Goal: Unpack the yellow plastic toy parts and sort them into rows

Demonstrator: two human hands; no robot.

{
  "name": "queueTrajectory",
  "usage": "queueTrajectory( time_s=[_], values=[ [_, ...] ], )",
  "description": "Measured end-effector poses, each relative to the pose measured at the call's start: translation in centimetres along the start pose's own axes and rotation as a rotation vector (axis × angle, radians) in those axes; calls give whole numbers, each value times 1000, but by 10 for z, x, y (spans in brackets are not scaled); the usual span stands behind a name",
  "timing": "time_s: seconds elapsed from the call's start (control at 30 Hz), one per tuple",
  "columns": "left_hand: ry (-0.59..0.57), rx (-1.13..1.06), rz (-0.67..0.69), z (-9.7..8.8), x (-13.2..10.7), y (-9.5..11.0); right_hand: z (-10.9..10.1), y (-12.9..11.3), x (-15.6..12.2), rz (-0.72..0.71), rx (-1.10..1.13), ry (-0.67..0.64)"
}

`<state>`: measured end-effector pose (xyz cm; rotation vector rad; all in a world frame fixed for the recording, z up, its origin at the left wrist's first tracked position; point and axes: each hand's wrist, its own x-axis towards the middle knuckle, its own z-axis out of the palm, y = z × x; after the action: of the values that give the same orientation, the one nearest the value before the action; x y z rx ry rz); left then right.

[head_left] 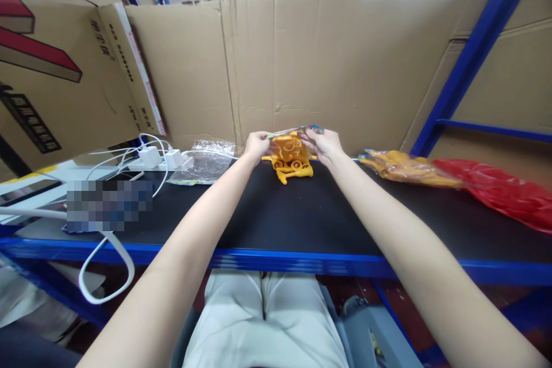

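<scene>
Straight ahead on the black shelf top, several orange plastic parts sit between my hands, some behind or inside clear film. My left hand is closed at the left upper edge of a clear plastic bag. At the right end of that edge, near a blue printed patch, the fingers of my right hand are closed too. The bag's edge is stretched between both hands. Whether the lower orange parts lie inside the bag or in front of it, I cannot tell.
A flat clear bag lies left, beside white chargers and cables. To the right are a bag of orange parts and a red plastic bag. Cardboard walls the back; a blue beam edges the front.
</scene>
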<state>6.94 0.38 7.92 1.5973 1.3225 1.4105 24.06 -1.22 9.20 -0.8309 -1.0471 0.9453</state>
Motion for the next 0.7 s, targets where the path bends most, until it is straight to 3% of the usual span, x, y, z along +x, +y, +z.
queueTrajectory(
  time_s=[0.07, 0.2, 0.37, 0.57, 0.7],
  values=[
    [41, -140, 38, 7, 5, 2, 3, -4, 6, -9, -9, 39],
    [49, -242, 145, 11, 1, 0, 3, -7, 11, -160, -132, 38],
    [-12, -247, -3, -4, -12, -9, 1, -9, 3, -82, -108, -71],
    [-165, -120, -208, -21, -18, -17, 7, -9, 1, -7, -174, -52],
    [-62, -190, -145, -18, -13, -13, 16, -13, 12, -136, -242, -35]
  ],
)
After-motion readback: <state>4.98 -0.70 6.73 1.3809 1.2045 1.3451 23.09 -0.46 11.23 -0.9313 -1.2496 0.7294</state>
